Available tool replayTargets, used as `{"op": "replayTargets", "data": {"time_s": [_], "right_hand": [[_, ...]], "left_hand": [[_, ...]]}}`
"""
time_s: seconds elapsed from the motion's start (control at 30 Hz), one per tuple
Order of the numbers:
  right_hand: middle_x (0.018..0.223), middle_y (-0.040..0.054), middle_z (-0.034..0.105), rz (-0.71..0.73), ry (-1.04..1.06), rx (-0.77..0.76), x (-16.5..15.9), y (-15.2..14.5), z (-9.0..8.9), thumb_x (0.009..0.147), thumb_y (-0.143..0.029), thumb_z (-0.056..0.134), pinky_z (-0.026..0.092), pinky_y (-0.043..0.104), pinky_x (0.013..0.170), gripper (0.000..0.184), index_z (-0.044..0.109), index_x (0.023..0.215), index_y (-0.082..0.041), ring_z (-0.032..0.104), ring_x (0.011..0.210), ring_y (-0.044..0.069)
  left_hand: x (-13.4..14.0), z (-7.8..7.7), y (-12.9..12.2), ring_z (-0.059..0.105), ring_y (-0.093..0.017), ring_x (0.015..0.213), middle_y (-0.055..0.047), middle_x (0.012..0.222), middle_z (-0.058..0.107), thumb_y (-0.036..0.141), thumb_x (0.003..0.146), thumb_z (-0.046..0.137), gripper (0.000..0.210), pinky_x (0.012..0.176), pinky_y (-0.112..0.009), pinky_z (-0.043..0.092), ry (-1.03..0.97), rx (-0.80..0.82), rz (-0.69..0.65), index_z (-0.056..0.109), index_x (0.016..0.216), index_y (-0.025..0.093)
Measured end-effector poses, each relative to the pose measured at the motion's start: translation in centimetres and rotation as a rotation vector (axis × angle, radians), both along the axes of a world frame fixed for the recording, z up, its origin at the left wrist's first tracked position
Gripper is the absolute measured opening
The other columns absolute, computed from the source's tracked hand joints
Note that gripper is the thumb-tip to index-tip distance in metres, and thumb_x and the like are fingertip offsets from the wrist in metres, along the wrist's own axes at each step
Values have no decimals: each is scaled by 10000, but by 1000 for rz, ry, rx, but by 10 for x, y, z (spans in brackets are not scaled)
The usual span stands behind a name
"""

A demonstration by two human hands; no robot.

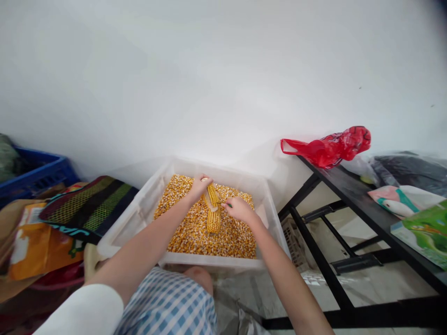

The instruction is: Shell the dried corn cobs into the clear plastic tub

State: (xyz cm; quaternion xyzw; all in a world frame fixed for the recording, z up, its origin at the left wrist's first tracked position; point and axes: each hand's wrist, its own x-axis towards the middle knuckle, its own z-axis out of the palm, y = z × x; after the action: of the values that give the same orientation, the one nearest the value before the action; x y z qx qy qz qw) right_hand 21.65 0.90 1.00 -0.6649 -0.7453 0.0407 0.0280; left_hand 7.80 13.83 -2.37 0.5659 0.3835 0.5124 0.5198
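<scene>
Holding one corn cob (211, 193) in left hand (199, 187), over another cob (213, 222) on kernels (188, 235), between far and near edges of plastic box (275, 221). Pinching thin tool (229, 205) in right hand (240, 209), beside the first cob.

A cluttered storage corner, seemingly: blue crate (47, 170) left of the corn tub (216, 260), red bag (338, 146) atop the worktop (344, 183) to its right.

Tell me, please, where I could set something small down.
The black table shows a narrow bare strip between the red bag and the green package. The tub is crowded with corn, the left hand and the right hand.
</scene>
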Motion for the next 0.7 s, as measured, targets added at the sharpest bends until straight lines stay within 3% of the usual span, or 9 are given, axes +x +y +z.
{"op": "replayTargets", "data": {"time_s": [0.7], "right_hand": [[799, 72, 663, 54, 55, 16, 3, 8, -14, 865, -377, 360, 329, 216, 601, 376, 661, 850, -152, 551, 669, 140]], "left_hand": [[4, -1, 3, 491, -129, 560, 9, 570, 534, 304, 552, 568, 205, 539, -229, 376, -6, -6, -4, 529, 677, 146]]}}
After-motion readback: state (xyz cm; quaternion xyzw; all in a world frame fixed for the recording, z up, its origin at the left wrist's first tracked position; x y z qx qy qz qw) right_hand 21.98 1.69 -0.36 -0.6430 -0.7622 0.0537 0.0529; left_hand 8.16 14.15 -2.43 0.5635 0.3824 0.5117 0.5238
